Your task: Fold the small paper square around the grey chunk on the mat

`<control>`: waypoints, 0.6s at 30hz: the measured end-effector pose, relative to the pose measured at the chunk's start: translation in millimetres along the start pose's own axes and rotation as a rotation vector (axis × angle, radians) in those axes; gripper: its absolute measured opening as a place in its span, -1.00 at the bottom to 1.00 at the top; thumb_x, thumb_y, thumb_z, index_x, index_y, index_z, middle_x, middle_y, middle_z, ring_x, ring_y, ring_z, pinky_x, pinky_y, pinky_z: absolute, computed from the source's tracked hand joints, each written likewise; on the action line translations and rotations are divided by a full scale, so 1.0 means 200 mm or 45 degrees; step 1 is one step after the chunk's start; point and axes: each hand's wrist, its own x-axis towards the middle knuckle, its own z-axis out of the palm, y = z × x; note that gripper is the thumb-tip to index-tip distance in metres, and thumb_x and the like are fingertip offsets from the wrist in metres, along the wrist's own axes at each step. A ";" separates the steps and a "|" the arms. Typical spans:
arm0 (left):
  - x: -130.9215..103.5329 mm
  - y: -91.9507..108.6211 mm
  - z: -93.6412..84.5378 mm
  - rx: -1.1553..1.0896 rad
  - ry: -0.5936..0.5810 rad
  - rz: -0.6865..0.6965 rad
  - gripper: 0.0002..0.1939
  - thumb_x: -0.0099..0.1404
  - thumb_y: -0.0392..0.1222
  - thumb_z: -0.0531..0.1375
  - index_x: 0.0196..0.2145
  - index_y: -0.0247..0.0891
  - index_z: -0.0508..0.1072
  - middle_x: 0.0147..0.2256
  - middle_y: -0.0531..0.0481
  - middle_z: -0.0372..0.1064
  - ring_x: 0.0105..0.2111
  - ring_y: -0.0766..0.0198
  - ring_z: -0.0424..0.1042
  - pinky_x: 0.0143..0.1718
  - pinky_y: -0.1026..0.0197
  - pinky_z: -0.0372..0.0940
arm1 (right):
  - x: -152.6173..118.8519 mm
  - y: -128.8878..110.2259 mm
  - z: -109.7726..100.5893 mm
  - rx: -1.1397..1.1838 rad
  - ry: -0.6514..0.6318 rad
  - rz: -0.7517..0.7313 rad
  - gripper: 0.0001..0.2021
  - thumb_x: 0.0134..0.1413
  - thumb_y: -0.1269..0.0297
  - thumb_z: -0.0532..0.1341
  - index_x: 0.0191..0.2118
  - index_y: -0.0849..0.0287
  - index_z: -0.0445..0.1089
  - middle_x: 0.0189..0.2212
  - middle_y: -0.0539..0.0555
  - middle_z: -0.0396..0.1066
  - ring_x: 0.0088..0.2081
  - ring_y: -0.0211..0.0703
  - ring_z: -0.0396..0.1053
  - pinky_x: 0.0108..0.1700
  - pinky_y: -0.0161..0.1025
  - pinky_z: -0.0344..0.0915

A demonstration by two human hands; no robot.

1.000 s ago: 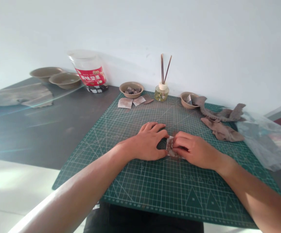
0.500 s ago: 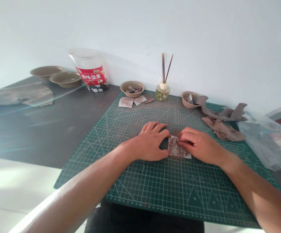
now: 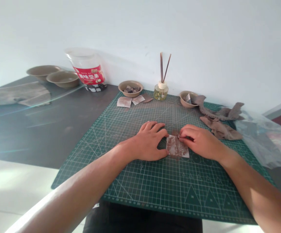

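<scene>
A white rectangular piece smeared with brown (image 3: pixel 176 148) lies flat on the green cutting mat (image 3: pixel 155 181), with brown dust around its edges. My left hand (image 3: pixel 150 142) rests on the mat with its fingers spread, thumb and index fingertips touching the piece's left edge. My right hand (image 3: pixel 198 142) is closed in a pinch at the piece's upper right part. Something small seems to be between its fingertips, too hidden to name.
Behind are a bowl of fragments (image 3: pixel 130 94), pale and brown pieces (image 3: pixel 124 102), a reed diffuser (image 3: pixel 161 92) and another bowl (image 3: pixel 183 103). Brown cloths (image 3: pixel 220 128) and a plastic bag (image 3: pixel 264 139) lie right; a red-labelled tub (image 3: pixel 89 75), two bowls (image 3: pixel 64 81) and cloth (image 3: pixel 31 94) left.
The whole view has shifted slightly. My right hand has moved a little up and right relative to the smeared piece, uncovering more of its right side. My left hand stays at the left edge.
</scene>
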 end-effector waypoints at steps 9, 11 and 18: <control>0.00 -0.01 0.01 0.003 -0.013 -0.009 -0.50 0.26 0.14 0.21 0.09 -0.08 0.33 0.33 -0.09 0.02 0.33 -0.18 -0.08 0.29 -0.26 -0.10 | 0.02 -0.04 0.02 0.010 -0.020 -0.062 -0.90 0.31 0.35 0.15 -0.26 0.11 0.39 -0.18 0.06 0.43 -0.20 -0.16 0.41 -0.12 -0.22 0.30; 0.00 -0.01 0.01 -0.007 -0.030 -0.013 -0.49 0.26 0.15 0.21 0.10 -0.07 0.32 0.34 -0.08 0.00 0.34 -0.18 -0.10 0.30 -0.27 -0.10 | 0.02 -0.04 0.02 0.051 -0.063 -0.080 -0.88 0.30 0.35 0.16 -0.30 0.11 0.38 -0.22 0.04 0.43 -0.22 -0.17 0.41 -0.13 -0.23 0.30; 0.00 -0.01 0.01 -0.009 -0.035 -0.016 -0.45 0.26 0.16 0.20 0.13 -0.10 0.31 0.33 -0.12 0.01 0.33 -0.19 -0.08 0.30 -0.27 -0.11 | 0.02 -0.06 -0.01 -0.012 -0.081 -0.054 -0.89 0.32 0.33 0.15 -0.27 0.12 0.38 -0.23 0.05 0.42 -0.23 -0.16 0.41 -0.19 -0.24 0.27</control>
